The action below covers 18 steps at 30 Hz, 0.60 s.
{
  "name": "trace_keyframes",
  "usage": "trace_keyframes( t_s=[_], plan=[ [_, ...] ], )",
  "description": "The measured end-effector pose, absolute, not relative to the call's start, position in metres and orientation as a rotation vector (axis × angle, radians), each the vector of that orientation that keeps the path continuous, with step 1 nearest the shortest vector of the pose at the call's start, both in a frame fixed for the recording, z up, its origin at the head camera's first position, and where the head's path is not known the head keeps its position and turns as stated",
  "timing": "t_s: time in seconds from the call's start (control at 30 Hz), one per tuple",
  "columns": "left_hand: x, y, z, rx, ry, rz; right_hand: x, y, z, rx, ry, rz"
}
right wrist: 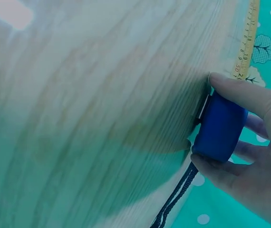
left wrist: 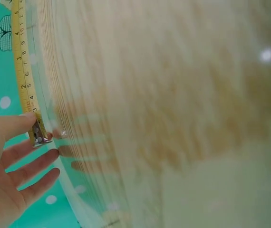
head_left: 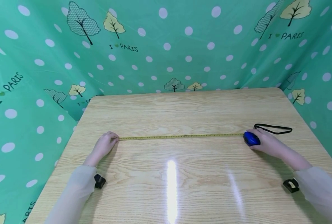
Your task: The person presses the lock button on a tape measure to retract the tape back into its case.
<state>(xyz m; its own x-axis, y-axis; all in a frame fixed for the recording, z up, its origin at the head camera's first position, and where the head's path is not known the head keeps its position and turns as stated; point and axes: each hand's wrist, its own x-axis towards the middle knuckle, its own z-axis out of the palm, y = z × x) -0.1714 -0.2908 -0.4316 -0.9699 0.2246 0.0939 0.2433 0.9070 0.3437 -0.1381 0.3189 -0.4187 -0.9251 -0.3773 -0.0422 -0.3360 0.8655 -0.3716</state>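
A yellow measuring blade (head_left: 182, 136) stretches nearly level across the wooden table (head_left: 160, 109). At its left end my left hand (head_left: 105, 143) pinches the blade near the metal end hook (left wrist: 40, 135) between thumb and forefinger; the other fingers spread out loosely in the left wrist view. My right hand (head_left: 268, 143) grips the blue case of the tape measure (head_left: 251, 139), thumb by the blade's mouth and fingers round the far side. The case's black wrist strap (head_left: 278, 129) forms a loop behind the right hand. In the right wrist view the blade reads about 50 centimetres near the case (right wrist: 221, 126).
A green polka-dot curtain (head_left: 154, 59) with printed trees hangs behind and on both sides of the table. Small black wrist devices sit at the left sleeve (head_left: 73, 189) and right sleeve (head_left: 320, 189). Bright light streaks reflect off the glossy tabletop.
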Motion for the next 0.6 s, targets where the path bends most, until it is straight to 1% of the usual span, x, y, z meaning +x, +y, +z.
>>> trace_keyframes(
  t_s=[0.2, 0.6],
  plan=[
    [-0.169, -0.290, -0.430, -0.359, -3.018, -0.585, -0.137, 0.319, -0.416, -0.539, 2.905, -0.553],
    [-0.165, -0.295, -0.422, -0.403, -3.024, -0.649, -0.136, 0.320, -0.394, -0.526, 2.890, -0.540]
  ],
)
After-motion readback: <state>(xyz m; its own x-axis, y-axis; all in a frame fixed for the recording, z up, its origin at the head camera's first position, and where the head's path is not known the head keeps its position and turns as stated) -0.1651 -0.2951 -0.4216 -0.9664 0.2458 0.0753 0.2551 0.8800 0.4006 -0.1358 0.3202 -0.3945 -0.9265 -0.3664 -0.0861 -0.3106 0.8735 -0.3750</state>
